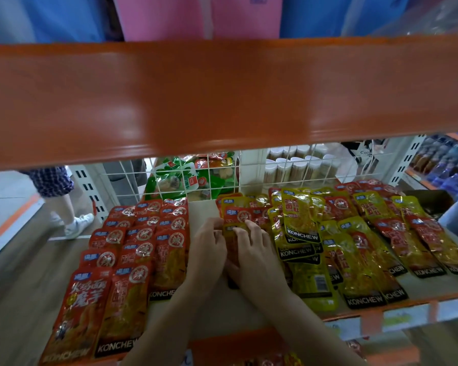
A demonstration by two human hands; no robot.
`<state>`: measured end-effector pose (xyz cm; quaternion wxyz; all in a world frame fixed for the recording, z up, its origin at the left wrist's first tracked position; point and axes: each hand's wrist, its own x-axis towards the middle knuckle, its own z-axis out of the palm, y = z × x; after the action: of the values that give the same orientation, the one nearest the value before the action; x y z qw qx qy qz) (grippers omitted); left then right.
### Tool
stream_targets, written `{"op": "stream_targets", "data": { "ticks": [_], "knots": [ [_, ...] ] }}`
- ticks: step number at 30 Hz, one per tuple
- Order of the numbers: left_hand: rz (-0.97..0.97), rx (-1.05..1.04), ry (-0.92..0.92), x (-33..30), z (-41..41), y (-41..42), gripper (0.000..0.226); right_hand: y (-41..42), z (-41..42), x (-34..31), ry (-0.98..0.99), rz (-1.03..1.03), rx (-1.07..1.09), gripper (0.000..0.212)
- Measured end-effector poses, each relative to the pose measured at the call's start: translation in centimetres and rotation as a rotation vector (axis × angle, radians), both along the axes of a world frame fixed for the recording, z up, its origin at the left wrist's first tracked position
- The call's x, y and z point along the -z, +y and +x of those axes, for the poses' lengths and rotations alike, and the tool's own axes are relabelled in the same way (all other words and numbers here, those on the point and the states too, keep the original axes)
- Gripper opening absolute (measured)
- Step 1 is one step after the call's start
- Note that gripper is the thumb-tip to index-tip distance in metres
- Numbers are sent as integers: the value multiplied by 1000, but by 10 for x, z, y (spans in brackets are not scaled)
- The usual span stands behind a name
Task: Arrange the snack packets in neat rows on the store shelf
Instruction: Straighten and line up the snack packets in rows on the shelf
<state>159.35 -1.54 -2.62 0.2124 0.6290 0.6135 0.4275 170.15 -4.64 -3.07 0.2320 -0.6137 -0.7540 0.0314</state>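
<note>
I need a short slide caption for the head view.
Both hands, left hand and right hand, straighten red snack packets on shelf.

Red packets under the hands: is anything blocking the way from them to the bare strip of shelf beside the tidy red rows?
Nothing visible. Both the left hand and right hand already rest on the red packets, and the bare strip lies directly beside them, ending at the neat red rows.
</note>
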Motion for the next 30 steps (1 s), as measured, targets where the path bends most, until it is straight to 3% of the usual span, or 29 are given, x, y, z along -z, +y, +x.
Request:
{"op": "stream_targets", "data": {
  "ticks": [8,14,23,30],
  "knots": [
    [-20,-22,-130,-1,-2,2,28,0,-1,4,11,6,-31,62],
    [-146,10,-511,-9,-6,5,20,0,-2,4,118,124,-71,62],
    [-200,142,-772,-18,-4,-2,25,-1,-1,-6,354,76,-58,85],
    [-128,146,-864,-23,-4,-9,23,-5,3,-19,576,177,-19,63]
  ]
}}
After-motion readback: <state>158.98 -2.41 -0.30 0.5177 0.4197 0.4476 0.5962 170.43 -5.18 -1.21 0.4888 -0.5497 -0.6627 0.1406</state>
